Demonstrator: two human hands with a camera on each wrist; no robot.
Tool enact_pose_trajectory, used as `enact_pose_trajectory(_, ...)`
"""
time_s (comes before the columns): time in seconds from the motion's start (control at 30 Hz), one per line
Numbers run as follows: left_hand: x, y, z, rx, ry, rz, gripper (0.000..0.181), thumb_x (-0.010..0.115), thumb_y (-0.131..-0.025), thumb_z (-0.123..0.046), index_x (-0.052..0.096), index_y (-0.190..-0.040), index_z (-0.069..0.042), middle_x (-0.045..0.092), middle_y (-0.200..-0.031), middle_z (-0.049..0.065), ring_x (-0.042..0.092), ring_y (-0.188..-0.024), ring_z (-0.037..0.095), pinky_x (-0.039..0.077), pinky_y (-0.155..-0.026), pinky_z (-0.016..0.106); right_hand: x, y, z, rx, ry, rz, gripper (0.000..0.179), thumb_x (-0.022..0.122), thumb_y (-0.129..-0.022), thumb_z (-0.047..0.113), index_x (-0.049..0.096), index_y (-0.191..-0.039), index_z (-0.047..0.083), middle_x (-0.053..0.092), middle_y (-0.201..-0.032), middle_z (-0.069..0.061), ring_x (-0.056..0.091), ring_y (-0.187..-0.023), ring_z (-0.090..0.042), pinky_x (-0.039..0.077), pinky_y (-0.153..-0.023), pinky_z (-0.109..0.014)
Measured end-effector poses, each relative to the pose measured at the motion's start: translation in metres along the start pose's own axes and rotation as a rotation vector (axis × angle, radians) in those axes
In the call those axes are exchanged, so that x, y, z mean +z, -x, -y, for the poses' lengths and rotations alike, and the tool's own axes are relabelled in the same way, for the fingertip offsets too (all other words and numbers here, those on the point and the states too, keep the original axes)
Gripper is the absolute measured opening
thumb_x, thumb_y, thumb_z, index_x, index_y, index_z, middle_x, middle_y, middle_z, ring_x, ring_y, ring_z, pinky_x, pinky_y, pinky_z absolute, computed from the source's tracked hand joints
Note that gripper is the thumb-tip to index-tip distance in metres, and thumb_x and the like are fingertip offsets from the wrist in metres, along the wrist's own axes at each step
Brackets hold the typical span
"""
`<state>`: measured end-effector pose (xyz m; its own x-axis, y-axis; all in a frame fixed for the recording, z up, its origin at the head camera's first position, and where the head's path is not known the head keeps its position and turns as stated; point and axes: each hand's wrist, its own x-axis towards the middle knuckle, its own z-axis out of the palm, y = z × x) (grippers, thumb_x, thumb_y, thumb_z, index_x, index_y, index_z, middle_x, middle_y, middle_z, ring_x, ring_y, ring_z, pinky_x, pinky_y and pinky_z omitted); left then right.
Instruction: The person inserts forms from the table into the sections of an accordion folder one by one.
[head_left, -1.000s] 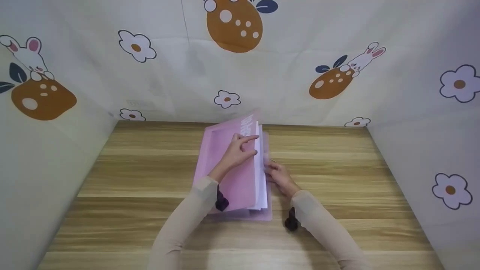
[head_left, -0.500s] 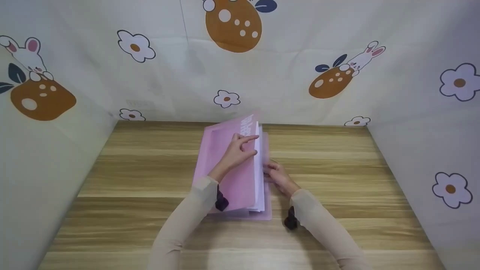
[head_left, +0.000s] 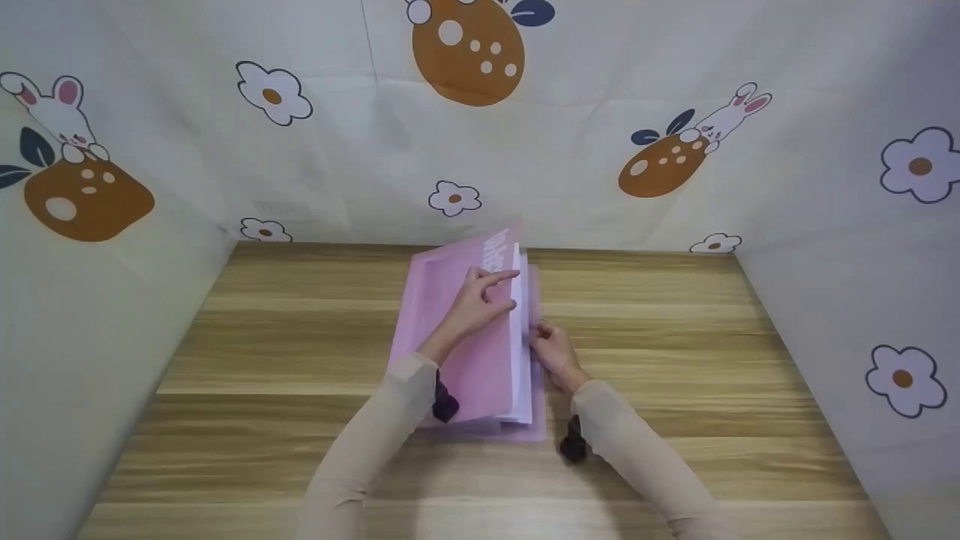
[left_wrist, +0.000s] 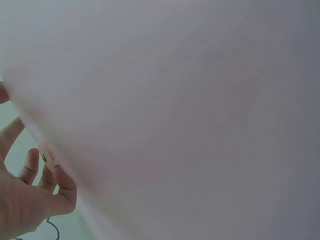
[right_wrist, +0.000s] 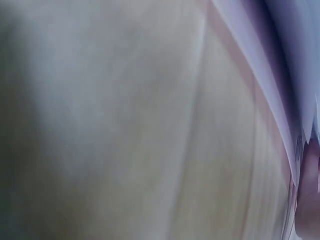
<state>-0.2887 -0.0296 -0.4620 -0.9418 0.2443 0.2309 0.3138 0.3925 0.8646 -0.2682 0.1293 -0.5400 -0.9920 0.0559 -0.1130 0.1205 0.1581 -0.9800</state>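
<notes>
A pink folder with white lettering stands partly open on the table, its front cover tilted up over several white sheets. My left hand lies across the cover and holds its right edge, index finger and thumb spread apart. In the left wrist view the pink cover fills most of the picture, with curled fingers at its edge. At the folder's right side my right hand pinches the edge of the inner sheets; its fingertips are hidden behind them. The right wrist view shows that hand between the leaves.
The wood-grain table spreads out on both sides of the folder. A cloth printed with rabbits, oranges and flowers encloses the back and sides. A black camera hangs at each wrist, below the beige sleeves.
My right hand has turned slightly and its wrist has shifted a little left. The sheets' lower corner has moved a little left inside the folder. The left hand stays in place.
</notes>
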Motion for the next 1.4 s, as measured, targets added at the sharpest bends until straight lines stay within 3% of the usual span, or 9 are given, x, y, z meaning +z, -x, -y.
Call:
enact_pose_trajectory(0.23,0.000,0.001,0.000,0.004,0.007,-0.002,0.047,0.063,-0.072,-0.014,0.058,-0.118,-0.014,0.037,-0.093,0.007,0.035,-0.066,0.016,0.032,-0.059,0.025,0.001,-0.001,0.001,0.052,-0.037,0.009,0.036,0.045,-0.080,-0.004,0.049,-0.115,-0.013,0.057,-0.091,-0.016,0.053,-0.076,-0.017,0.044,-0.062,-0.025)
enact_pose_trajectory(0.5,0.000,0.001,0.000,0.021,0.002,-0.003,0.046,0.063,-0.073,-0.014,0.058,-0.118,-0.014,0.039,-0.093,0.011,0.036,-0.066,0.018,0.031,-0.059,0.025,0.001,0.000,0.004,0.101,0.007,0.009,0.038,0.045,-0.083,0.001,0.046,-0.119,-0.012,0.054,-0.107,-0.024,0.053,-0.091,-0.025,0.044,-0.074,-0.033)
enact_pose_trajectory(1.0,0.001,0.000,0.001,0.021,0.015,-0.007,0.045,0.064,-0.073,-0.013,0.058,-0.118,-0.014,0.038,-0.092,0.012,0.034,-0.065,0.014,0.031,-0.058,0.025,-0.002,-0.003,0.003,0.078,-0.060,0.009,0.032,0.047,-0.080,-0.005,0.051,-0.111,-0.015,0.056,-0.101,-0.022,0.055,-0.083,-0.021,0.046,-0.070,-0.030)
enact_pose_trajectory(1.27,0.001,0.000,0.001,0.016,0.001,-0.009,0.046,0.064,-0.073,-0.012,0.058,-0.118,-0.014,0.037,-0.093,0.008,0.033,-0.064,0.012,0.032,-0.058,0.024,-0.016,-0.007,0.003,0.066,-0.191,0.027,0.034,0.054,-0.076,-0.007,0.052,-0.109,-0.014,0.060,-0.091,-0.019,0.058,-0.077,-0.018,0.047,-0.070,-0.031)
enact_pose_trajectory(1.4,0.001,0.001,0.000,0.011,-0.002,-0.008,0.046,0.064,-0.072,-0.012,0.058,-0.118,-0.014,0.037,-0.093,0.007,0.033,-0.064,0.012,0.032,-0.058,0.024,-0.026,-0.009,0.003,0.033,-0.191,0.026,0.036,0.053,-0.076,-0.007,0.050,-0.110,-0.016,0.060,-0.094,-0.019,0.060,-0.078,-0.017,0.047,-0.070,-0.028)
